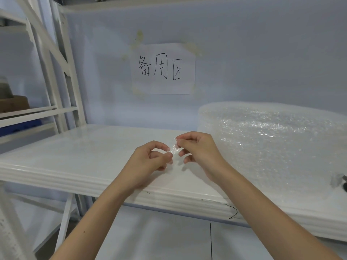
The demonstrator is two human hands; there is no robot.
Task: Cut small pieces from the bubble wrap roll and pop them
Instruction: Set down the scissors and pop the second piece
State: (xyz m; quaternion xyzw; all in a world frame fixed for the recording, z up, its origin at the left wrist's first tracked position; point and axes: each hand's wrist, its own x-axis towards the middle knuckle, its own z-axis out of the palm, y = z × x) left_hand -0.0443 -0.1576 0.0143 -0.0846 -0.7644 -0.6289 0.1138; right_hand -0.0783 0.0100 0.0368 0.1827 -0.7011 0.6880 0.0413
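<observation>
A small clear piece of bubble wrap (173, 148) is pinched between both hands above the white shelf (90, 152). My left hand (148, 162) grips its left end with thumb and forefinger. My right hand (199, 147) grips its right end the same way, fingers curled. The big bubble wrap roll (272, 139) lies on the shelf to the right of my hands, its loose sheet spread toward the shelf's front edge.
A paper sign (163, 69) with handwritten characters hangs on the back wall. White rack posts (62, 72) stand at the left, with a cardboard box (14, 105) on a neighbouring shelf. A dark tool part (344, 182) shows at the far right edge on the wrap.
</observation>
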